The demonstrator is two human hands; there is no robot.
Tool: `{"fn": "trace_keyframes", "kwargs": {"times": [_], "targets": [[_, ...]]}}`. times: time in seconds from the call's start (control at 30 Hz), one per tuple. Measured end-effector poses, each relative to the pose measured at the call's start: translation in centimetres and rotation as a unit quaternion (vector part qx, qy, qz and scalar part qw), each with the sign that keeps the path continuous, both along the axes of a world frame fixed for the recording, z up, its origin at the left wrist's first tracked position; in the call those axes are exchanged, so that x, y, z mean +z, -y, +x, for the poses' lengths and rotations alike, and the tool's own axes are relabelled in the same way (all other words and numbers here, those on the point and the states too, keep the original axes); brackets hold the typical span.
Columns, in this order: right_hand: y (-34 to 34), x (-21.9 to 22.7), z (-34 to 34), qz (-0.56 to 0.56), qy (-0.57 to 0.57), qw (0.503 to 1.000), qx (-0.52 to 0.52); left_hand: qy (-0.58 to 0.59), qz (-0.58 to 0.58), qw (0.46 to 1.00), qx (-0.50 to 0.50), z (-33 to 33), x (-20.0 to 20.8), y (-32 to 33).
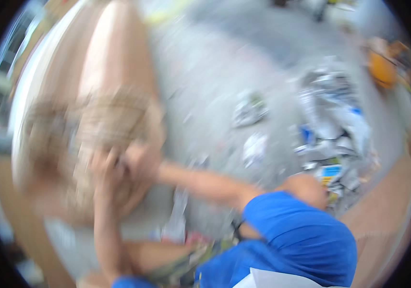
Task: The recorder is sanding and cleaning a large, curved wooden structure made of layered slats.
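Note:
The view is smeared by motion. My left hand (107,165) and my right hand (141,161) are close together at the near end of a long, rounded tan form (114,53). Both hands look closed, with fingers curled in; whatever is between them is too blurred to name. Just beyond the hands, a brown, rough, fibrous-looking band (114,113) runs across the form. A second brown rough patch (44,134) lies to its left. My right forearm reaches in from the right, below a blue sleeve (301,230); my left forearm rises from the lower edge.
A heap of crumpled paper and plastic scraps (332,125) lies on the grey floor (205,62) at the right. Smaller crumpled pieces (251,113) lie between it and the tan form. An orange object (382,69) stands at the far right.

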State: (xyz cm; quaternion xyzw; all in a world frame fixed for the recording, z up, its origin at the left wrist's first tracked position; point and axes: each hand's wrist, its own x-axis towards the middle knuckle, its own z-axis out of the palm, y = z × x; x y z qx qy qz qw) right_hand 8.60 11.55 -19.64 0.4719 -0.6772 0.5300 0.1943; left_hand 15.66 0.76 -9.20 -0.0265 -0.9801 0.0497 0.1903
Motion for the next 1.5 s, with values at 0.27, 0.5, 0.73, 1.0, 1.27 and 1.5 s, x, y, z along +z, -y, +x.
{"fn": "trace_keyframes", "kwargs": {"times": [0.27, 0.5, 0.73, 1.0, 1.27, 1.5], "targets": [[-1.7, 1.9, 1.6, 0.095, 0.033, 0.994, 0.043, 0.122, 0.098, 0.985, 0.066, 0.9, 2.3, -0.6], [0.3, -0.1, 1.3, 0.035, -0.064, 0.996, -0.058, 0.057, -0.001, 0.998, -0.016, 0.4, 0.1, 1.7], [-0.7, 1.0, 0.1, -0.014, 0.060, 0.996, 0.064, 0.035, 0.149, 0.987, 0.043, 0.6, 2.2, 2.0], [-0.9, 1.2, 1.4, -0.017, 0.075, 0.994, 0.073, -0.119, 0.126, 0.971, 0.162, 4.2, 3.3, 3.5], [0.0, 2.3, 1.1, -0.049, 0.002, 0.997, 0.056, -0.130, 0.110, 0.964, 0.203, 5.1, 0.5, 5.1], [1.2, 3.1, 1.2, -0.039, -0.017, 0.998, 0.041, -0.107, 0.069, 0.976, 0.178, 4.8, 1.0, 4.7]]}}
